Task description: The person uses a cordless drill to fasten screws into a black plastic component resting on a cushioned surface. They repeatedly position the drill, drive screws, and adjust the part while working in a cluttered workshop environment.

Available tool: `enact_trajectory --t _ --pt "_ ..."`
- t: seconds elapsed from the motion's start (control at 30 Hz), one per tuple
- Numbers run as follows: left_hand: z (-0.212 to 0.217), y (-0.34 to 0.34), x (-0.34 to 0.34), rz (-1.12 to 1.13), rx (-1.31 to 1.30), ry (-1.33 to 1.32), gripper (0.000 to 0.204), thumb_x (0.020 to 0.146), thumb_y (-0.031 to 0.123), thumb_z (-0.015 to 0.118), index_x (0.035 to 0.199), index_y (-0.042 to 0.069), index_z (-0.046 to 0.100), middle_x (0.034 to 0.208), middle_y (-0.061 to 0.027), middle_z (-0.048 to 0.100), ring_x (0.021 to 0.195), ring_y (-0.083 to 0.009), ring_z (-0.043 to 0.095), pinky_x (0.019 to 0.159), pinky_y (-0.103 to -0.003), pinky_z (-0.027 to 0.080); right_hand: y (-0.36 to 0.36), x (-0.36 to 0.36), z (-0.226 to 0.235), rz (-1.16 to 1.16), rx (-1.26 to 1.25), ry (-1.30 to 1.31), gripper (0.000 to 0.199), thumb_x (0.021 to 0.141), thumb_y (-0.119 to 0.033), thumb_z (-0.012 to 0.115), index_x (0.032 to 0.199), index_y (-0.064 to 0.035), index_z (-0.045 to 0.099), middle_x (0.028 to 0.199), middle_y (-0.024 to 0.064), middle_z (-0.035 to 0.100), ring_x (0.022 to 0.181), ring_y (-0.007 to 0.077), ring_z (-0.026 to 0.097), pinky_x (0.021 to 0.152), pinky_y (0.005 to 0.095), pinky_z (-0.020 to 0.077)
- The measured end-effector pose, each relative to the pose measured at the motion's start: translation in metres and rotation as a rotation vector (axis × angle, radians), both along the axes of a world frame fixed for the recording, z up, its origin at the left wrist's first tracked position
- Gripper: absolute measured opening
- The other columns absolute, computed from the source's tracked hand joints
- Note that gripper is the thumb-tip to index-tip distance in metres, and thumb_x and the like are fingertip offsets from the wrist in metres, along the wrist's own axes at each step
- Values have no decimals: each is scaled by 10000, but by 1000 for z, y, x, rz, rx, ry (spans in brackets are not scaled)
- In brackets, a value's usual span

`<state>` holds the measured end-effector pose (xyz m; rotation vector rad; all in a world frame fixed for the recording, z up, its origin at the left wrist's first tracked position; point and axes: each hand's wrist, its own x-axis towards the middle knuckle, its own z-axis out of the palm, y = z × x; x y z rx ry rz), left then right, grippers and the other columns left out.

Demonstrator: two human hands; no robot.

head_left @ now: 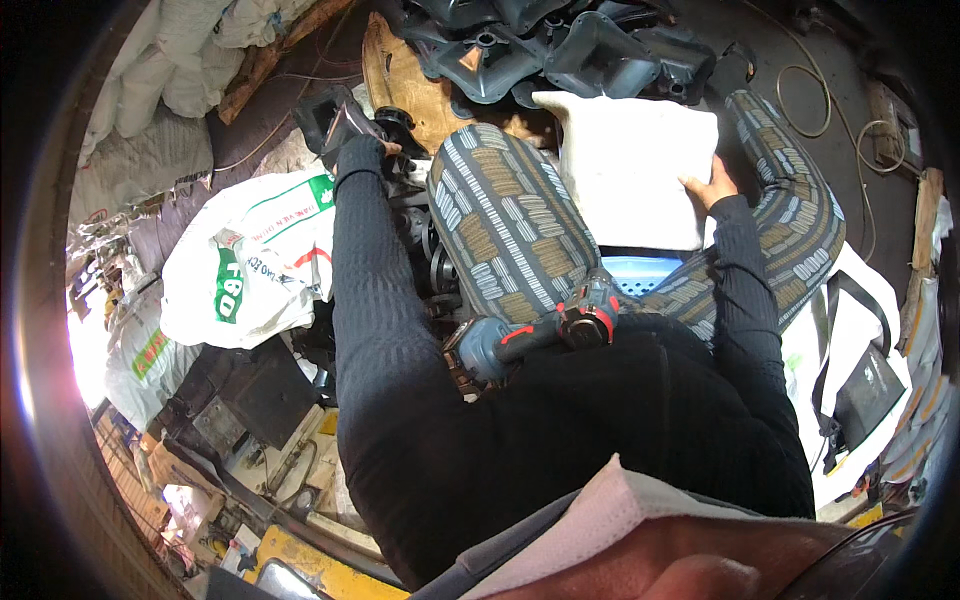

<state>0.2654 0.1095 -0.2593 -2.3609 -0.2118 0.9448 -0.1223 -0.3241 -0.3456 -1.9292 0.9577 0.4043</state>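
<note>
My left hand (pixel 390 148) reaches forward at the upper left, mostly hidden behind its ribbed dark cuff. It appears closed on a black plastic housing (pixel 318 118), a hollow square part. Beside it is a dark round flanged part (pixel 395 122). My right hand (pixel 712 186) rests at the right edge of a white block-like bundle (pixel 635 165), thumb spread over its face and a finger along its side. A blue, black and red cordless drill (pixel 535 335) lies across my lap. Part of a light-blue perforated basket (pixel 640 270) shows below the white bundle.
Several black flared housings (pixel 490 65) pile up at the far side, near a brown wooden board (pixel 410 85). White printed sacks (pixel 250 265) stand at the left. My patterned trouser legs (pixel 515 220) flank the basket. A hose (pixel 815 100) curls at the far right.
</note>
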Motion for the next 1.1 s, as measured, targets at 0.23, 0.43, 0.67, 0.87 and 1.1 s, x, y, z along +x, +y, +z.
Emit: enact_trajectory --t 0.23,0.43,0.67,0.87,1.1 --pt "-94 -49 10 -152 -562 -272 631 760 642 546 1145 157 669 1227 -158 615 1113 -333 594 916 -483 448 12 9 19 -11 -73 66 929 699 -385 809 1428 -70 328 1262 215 570 1182 322 553 997 374 425" --pt "-186 -52 6 1134 -1478 263 325 917 231 590 1130 -1 512 949 -178 635 737 -297 657 495 -359 525 21 24 24 28 -76 23 964 685 -411 807 1431 -53 314 1265 236 559 1187 335 546 1011 360 412" --pt "-22 -109 -12 798 -1637 58 284 868 136 646 1054 -29 509 942 -191 669 820 -299 699 557 -314 553 9 29 38 17 -617 -371 1056 638 -493 815 1461 -101 281 1465 245 321 1381 407 256 1100 475 290" --pt "137 -111 -139 365 -1748 11 256 858 202 683 970 -12 596 752 -62 607 589 -151 636 501 -289 551 49 112 203 299 -600 -1025 891 723 -278 802 1440 -60 319 1428 166 419 1350 313 360 1100 375 305" --pt "61 -155 -268 370 -1811 462 544 900 276 623 1298 -50 446 966 -187 659 758 -237 693 593 -316 573 -12 64 129 641 -200 -867 650 625 -129 828 1223 -45 587 1231 109 596 1192 234 539 1026 352 402"
